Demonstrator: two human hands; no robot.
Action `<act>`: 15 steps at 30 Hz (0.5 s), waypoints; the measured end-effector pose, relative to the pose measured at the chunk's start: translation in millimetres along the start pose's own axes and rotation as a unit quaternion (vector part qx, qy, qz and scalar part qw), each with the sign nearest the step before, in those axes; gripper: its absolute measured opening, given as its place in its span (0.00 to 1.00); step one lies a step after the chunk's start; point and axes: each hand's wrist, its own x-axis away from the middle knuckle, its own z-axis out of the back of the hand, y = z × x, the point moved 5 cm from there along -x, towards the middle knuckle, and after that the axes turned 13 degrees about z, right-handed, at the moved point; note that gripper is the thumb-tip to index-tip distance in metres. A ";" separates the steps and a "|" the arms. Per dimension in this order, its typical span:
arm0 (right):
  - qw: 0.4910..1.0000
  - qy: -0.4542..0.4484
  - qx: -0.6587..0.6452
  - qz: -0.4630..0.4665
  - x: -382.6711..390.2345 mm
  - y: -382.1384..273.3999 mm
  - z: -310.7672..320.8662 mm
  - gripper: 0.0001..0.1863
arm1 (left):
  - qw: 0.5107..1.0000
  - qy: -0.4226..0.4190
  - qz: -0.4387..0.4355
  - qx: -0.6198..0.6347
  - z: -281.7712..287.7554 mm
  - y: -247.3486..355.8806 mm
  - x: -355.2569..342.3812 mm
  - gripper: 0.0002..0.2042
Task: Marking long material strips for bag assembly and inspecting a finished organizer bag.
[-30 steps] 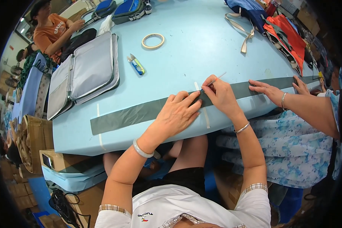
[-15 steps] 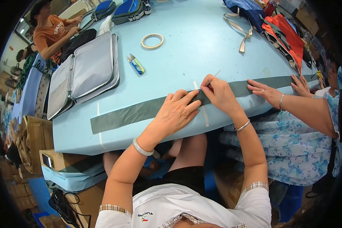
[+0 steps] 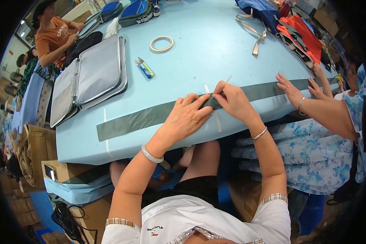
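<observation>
The strip (image 3: 138,120) slants up rightward across the frame's centre on the desk (image 3: 191,44). It runs under the left grip (image 3: 186,116), fingers spread over it, and the right grip (image 3: 233,101), pinching a thin stick (image 3: 229,79) near its upper edge. Snips (image 3: 144,69) lie upper left.

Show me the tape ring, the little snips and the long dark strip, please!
Tape ring (image 3: 162,50): head view, on the near edge of its band.
Little snips (image 3: 149,73): head view, on the handles.
Long dark strip (image 3: 138,120): head view, on its uncovered left part.
</observation>
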 end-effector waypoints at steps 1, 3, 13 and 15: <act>1.000 -0.009 0.000 -0.026 1.5 1.5 -0.8 0.06 | 1.000 0.005 0.002 -0.004 0.4 0.1 0.2 0.09; 1.000 -0.001 0.000 0.002 2.9 -3.0 0.7 0.06 | 1.000 0.006 -0.003 -0.005 0.4 1.1 0.4 0.09; 0.999 -0.030 0.017 -0.030 10.4 -6.6 -0.4 0.06 | 1.000 0.023 -0.006 -0.001 1.7 1.1 2.4 0.09; 1.000 -0.020 0.016 -0.002 11.0 -10.5 0.5 0.06 | 1.000 0.016 -0.008 0.004 1.0 1.3 3.0 0.09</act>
